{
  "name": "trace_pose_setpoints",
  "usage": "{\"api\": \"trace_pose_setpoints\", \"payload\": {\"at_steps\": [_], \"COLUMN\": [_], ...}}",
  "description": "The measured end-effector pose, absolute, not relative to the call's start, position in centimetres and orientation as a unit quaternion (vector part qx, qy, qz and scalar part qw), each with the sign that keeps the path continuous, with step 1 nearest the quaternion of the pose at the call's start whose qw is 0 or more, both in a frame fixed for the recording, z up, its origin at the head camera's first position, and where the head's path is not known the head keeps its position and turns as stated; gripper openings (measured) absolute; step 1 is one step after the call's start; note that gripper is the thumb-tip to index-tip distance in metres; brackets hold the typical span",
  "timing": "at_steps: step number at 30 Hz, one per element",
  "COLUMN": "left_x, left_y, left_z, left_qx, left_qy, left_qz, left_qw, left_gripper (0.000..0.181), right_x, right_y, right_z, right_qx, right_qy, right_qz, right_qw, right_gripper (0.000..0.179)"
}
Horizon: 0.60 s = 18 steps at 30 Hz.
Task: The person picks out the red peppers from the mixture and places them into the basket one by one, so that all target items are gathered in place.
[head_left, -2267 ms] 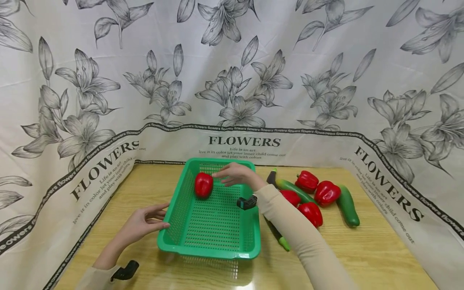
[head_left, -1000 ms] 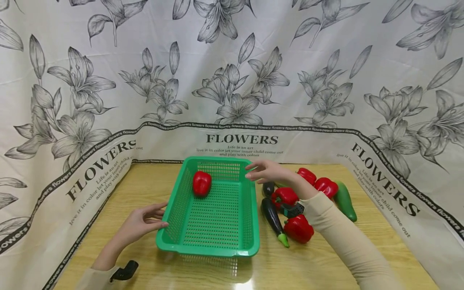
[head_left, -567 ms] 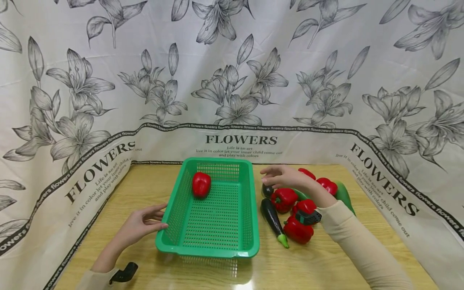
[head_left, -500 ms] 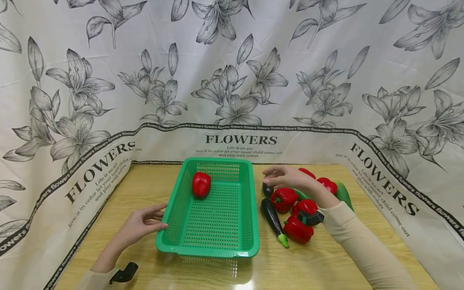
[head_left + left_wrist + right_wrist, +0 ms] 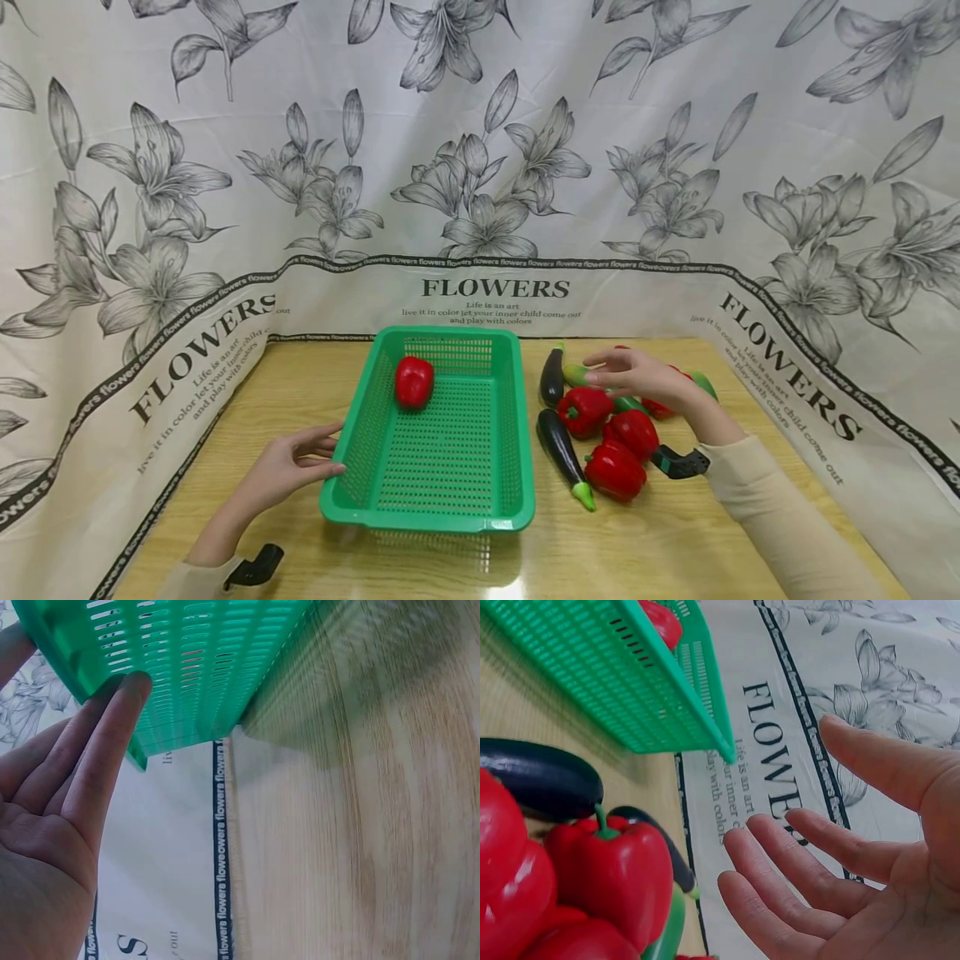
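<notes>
My left hand [image 5: 288, 464] is at the left side of a green plastic basket [image 5: 352, 450]. Its thumb touches the rim, and in the left wrist view the straight fingers [image 5: 105, 742] lie against the outer wall. A red bell pepper [image 5: 414, 382] sits inside the basket, toward the back left. My right hand [image 5: 633, 375] holds nothing and hovers over the vegetables on the right, fingers relaxed and spread in the right wrist view. Beneath and around it are a green cucumber-like vegetable [image 5: 576, 375], a red bell pepper [image 5: 585, 412] and an eggplant [image 5: 552, 377].
Another eggplant [image 5: 558, 450] lies close to the basket's right wall. More red bell peppers [image 5: 617, 471] cluster in front of the right hand, and others are partly hidden behind it. A flower-printed cloth [image 5: 480, 208] walls off the back and sides of the wooden table [image 5: 675, 533].
My right hand has come out of the basket, away from the red bell pepper there, and moved right over the vegetables. My left hand has stayed at the basket's rim.
</notes>
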State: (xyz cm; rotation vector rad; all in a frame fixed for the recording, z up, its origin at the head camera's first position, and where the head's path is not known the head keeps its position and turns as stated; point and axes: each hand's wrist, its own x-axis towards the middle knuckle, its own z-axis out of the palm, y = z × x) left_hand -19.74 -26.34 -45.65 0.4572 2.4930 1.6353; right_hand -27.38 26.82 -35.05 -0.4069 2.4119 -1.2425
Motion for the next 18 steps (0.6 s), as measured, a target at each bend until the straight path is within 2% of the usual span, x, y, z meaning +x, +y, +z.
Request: {"api": "trace_pose_setpoints", "payload": {"at_steps": [18], "left_x": [-19.8], "left_y": [-26.1], "left_z": [-45.1], "left_qx": [0.151], "left_qy": [0.832], "left_qz": [0.529], "left_qw": [0.067], "left_gripper": [0.064], "right_x": [-25.8], "right_y": [32.5], "right_z": [-37.5], "right_qx": [-0.079], "right_qy": [0.863], "right_qz": [-0.465], "right_qw": [0.18], "right_gripper": [0.063]}}
